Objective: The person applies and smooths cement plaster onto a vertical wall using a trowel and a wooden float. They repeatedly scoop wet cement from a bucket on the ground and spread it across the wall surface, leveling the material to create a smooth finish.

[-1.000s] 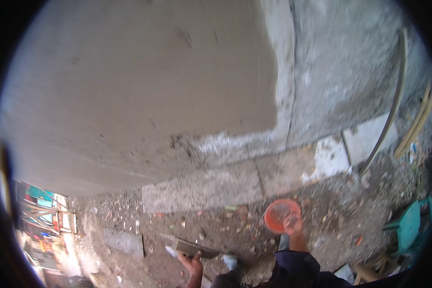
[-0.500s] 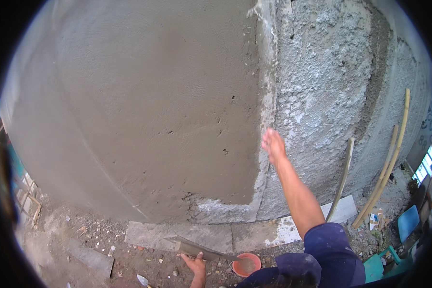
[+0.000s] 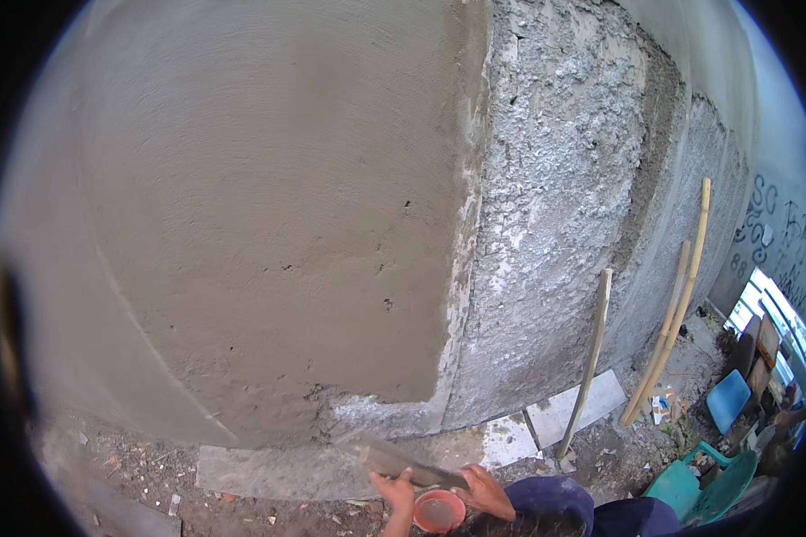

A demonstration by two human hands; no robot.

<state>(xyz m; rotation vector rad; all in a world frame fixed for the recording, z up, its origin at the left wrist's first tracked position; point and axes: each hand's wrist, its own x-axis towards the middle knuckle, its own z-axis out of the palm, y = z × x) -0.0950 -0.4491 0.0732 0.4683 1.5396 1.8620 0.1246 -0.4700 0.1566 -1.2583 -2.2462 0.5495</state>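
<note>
Low in the view, in front of the plastered wall, my left hand [image 3: 397,495] grips the left part of a long, flat, grey-brown plastering float [image 3: 405,466]. My right hand [image 3: 485,493] is closed at the float's right end. The float's left end is blurred. Just below it, between my hands, sits a round orange bucket [image 3: 439,514] with grey contents. Smooth brown-grey plaster [image 3: 287,197] covers the left of the wall and shows a few small pits. A paler strip edges it, with rough bare wall [image 3: 555,197] to the right.
A wooden stick [image 3: 587,362] and bamboo poles [image 3: 674,313] lean against the wall at right. Pale boards [image 3: 578,410] lie along its foot. A green plastic chair [image 3: 703,488] and a blue panel [image 3: 728,399] are at far right. Rubble [image 3: 134,461] covers the ground at left.
My right hand has dropped from the plaster's edge down to the float's right end. My left hand and the float have moved slightly right. The view has turned to the right.
</note>
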